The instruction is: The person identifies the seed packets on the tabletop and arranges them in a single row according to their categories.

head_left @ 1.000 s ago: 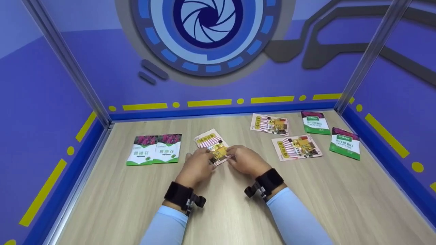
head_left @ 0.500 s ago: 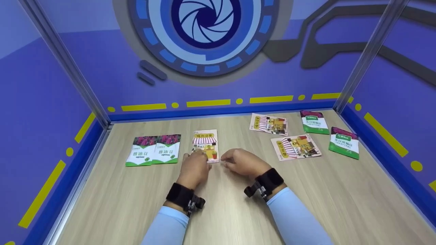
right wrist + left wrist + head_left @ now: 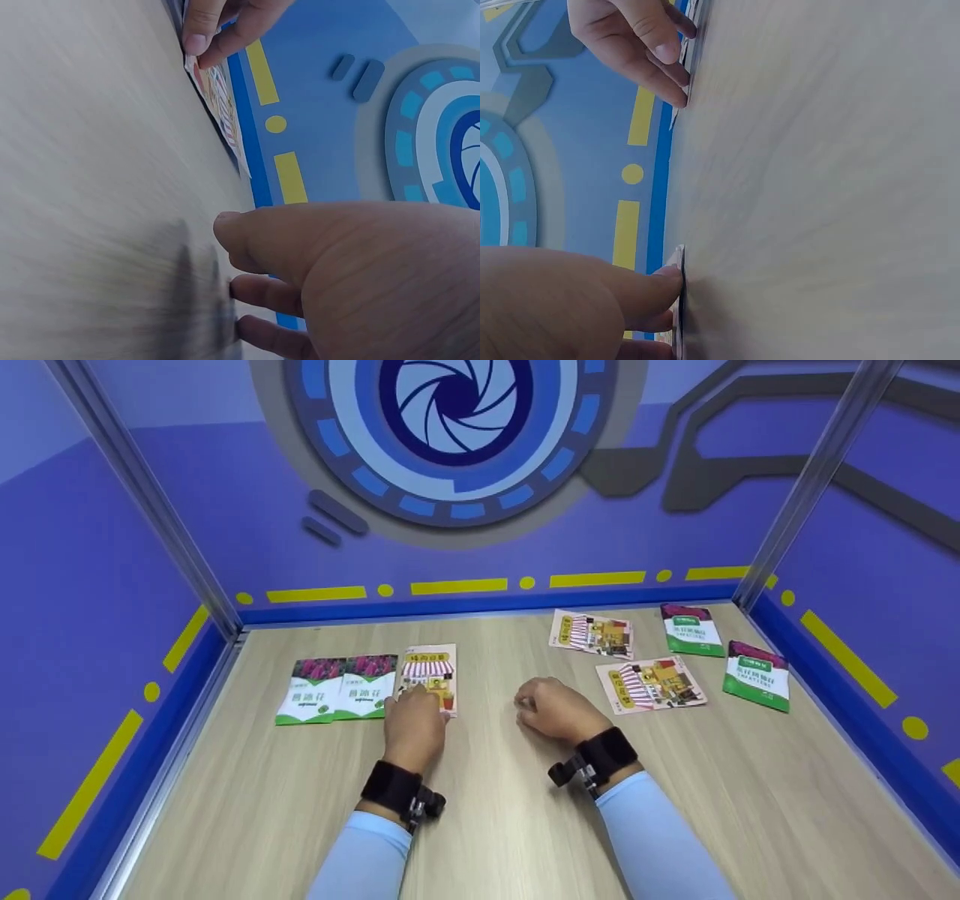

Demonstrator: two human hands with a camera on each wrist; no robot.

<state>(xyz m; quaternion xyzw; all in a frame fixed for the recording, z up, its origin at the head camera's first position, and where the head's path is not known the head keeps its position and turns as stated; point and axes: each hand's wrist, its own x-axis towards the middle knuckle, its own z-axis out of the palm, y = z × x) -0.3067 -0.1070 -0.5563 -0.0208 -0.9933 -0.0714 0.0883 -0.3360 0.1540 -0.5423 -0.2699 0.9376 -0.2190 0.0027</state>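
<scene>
My left hand (image 3: 415,727) holds the near part of a pink seed packet (image 3: 430,662) printed with a striped shop awning. In the right wrist view, its thumb is at the corner of that packet (image 3: 219,101) and a finger lies over it. The packet lies flat just right of two green-and-white seed packets (image 3: 365,692) with magenta flowers; its left edge meets or nearly meets theirs. Apart from any packet, my right hand (image 3: 559,711) hovers low over the table with loosely bent fingers and holds nothing.
Two more pink packets (image 3: 592,634) (image 3: 651,684) lie right of the right hand. Beyond them, near the right wall, are two green-and-white packets (image 3: 691,631) (image 3: 757,679) with dark magenta tops. Blue panels (image 3: 480,562) enclose the wooden table (image 3: 495,825) at back and sides.
The pink packet has turned from slanted to upright and slid left beside the flower packets under my left hand. My right hand has let go of it and moved right.
</scene>
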